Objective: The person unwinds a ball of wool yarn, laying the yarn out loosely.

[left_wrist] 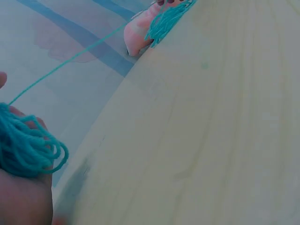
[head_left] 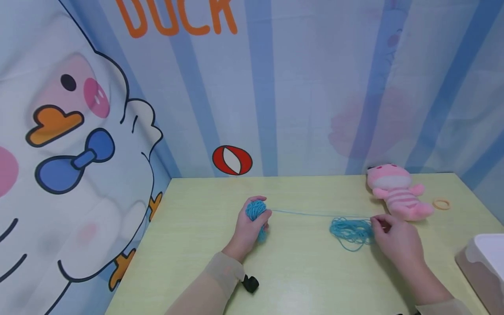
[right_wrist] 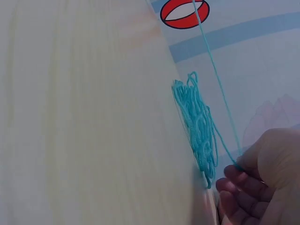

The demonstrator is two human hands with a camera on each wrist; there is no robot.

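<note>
My left hand (head_left: 248, 225) grips a small wound bundle of turquoise yarn (head_left: 256, 210), with loops hanging out below the thumb. In the left wrist view those loops of the bundle (left_wrist: 30, 145) bulge past the palm. A single yarn strand (head_left: 311, 214) runs taut from the bundle across to my right hand (head_left: 399, 240), which pinches it between thumb and forefinger. Beside the right fingertips a loose heap of the same yarn (head_left: 351, 232) lies on the table. From the pinch, the strand continues down into this heap (right_wrist: 199, 126) in the right wrist view.
A pink striped plush toy (head_left: 397, 192) lies behind the right hand, near the back edge of the pale table (head_left: 299, 275). Right of it is a small orange ring (head_left: 441, 204). A white and beige box (head_left: 482, 267) stands at the right edge. A printed curtain (head_left: 299, 87) hangs behind.
</note>
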